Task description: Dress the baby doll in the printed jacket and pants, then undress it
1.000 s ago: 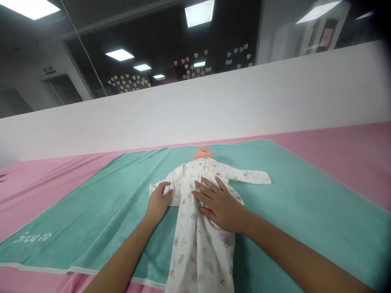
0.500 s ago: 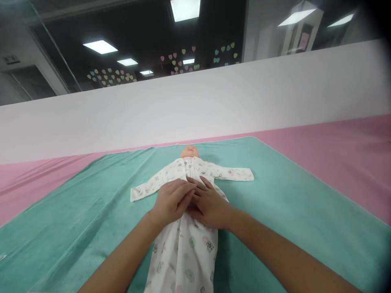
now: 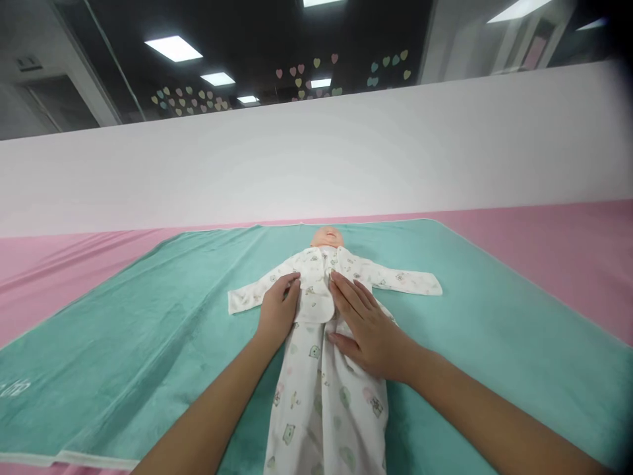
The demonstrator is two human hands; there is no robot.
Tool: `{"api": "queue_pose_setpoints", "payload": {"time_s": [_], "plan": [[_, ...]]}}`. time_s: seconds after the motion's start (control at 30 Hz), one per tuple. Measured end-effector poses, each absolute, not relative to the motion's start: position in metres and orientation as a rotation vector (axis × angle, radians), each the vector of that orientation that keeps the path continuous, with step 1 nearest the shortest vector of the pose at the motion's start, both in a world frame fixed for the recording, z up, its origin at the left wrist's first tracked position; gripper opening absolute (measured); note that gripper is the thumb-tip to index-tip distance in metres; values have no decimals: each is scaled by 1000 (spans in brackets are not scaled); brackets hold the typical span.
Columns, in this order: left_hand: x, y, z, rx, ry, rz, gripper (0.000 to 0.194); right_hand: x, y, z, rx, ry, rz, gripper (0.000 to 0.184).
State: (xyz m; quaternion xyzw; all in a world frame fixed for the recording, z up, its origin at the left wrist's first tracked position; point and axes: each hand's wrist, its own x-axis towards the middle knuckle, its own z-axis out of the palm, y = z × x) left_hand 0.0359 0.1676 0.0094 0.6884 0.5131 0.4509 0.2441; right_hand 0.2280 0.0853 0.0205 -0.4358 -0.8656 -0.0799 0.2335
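A baby doll (image 3: 327, 237) lies on its back with its head at the far end. It wears a white printed top (image 3: 315, 305) with both sleeves stretched out sideways, over a long white printed lower garment (image 3: 324, 402). My left hand (image 3: 279, 309) rests on the left side of the top, fingers slightly bent with a gap at the thumb. My right hand (image 3: 368, 324) lies flat over the right half of the top, fingers extended and thumb apart. Its fingertips touch near the middle opening, where the left front panel's rounded edge shows. The right panel is partly hidden under this hand.
Beneath the doll spreads a teal blanket (image 3: 163, 343), with some folds at the left. Pink cloth (image 3: 558, 264) shows around it. A low white wall (image 3: 247, 171) runs behind, topped by dark glass (image 3: 257, 39) with heart stickers and reflected ceiling lights.
My hands were together, overlapping on the doll's belly; now they are apart, one on each side of the top. The left front panel has come into sight. The view has shifted slightly.
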Motion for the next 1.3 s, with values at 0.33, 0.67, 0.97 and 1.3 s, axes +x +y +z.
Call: {"api": "queue_pose_setpoints", "payload": {"time_s": [0.33, 0.67, 0.97, 1.3], "plan": [[29, 173, 5, 1895, 1637, 1277, 18, 225, 87, 23, -1328, -2436, -156, 67], [32, 172, -1, 1664, 1496, 1215, 55, 224, 87, 26, -1354, -2444, -87, 64], [32, 178, -1, 1607, 1272, 1410, 51, 224, 87, 23, -1394, -2448, -113, 65], [38, 174, -3, 1582, 1207, 1482, 32, 225, 88, 26, -1329, -2466, -159, 65]]}}
